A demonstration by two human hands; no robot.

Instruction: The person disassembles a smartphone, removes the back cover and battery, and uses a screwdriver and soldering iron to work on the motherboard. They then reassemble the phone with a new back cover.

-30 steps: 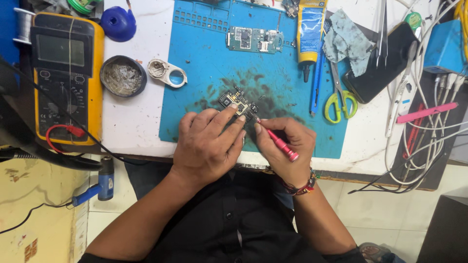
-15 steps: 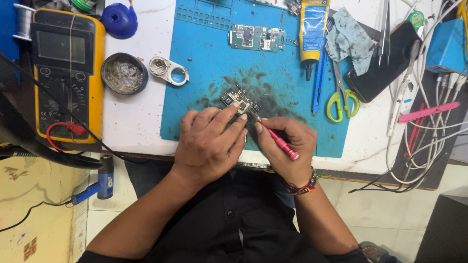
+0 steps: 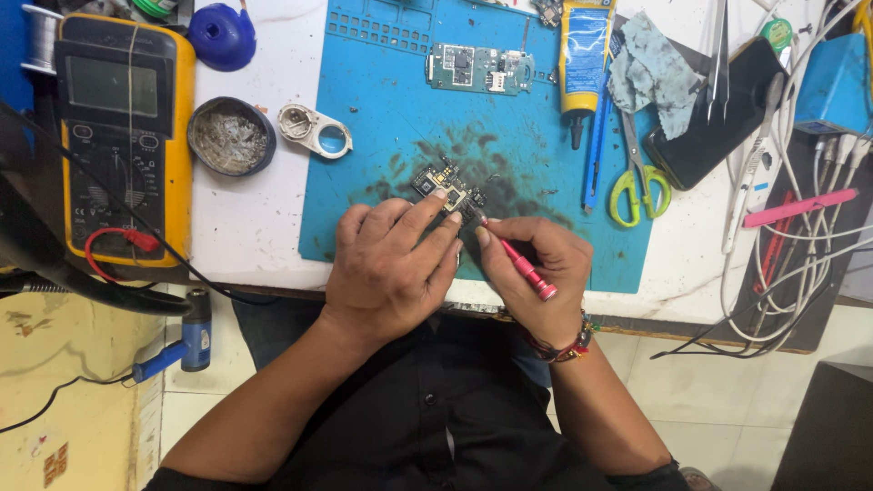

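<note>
A small dark circuit board [image 3: 447,186] lies on the blue work mat [image 3: 382,118], on a sooty patch near its front edge. My left hand [image 3: 393,265] rests over the board's near end, fingertips pressing it down. My right hand [image 3: 535,275] grips a slim red screwdriver [image 3: 520,264], its tip touching the board's right end beside my left fingertips. A second, greenish circuit board [image 3: 479,69] lies farther back on the mat.
A yellow multimeter [image 3: 123,136] with red and black leads sits at the left, next to a round metal tin [image 3: 231,135] and a blue cap [image 3: 221,35]. Glue tube [image 3: 584,55], green-handled scissors [image 3: 638,177], a cloth, a dark phone [image 3: 718,118] and white cables [image 3: 791,264] crowd the right.
Both hands stay on the small board. The view has shifted slightly; the screwdriver tip remains at the board's right end.
</note>
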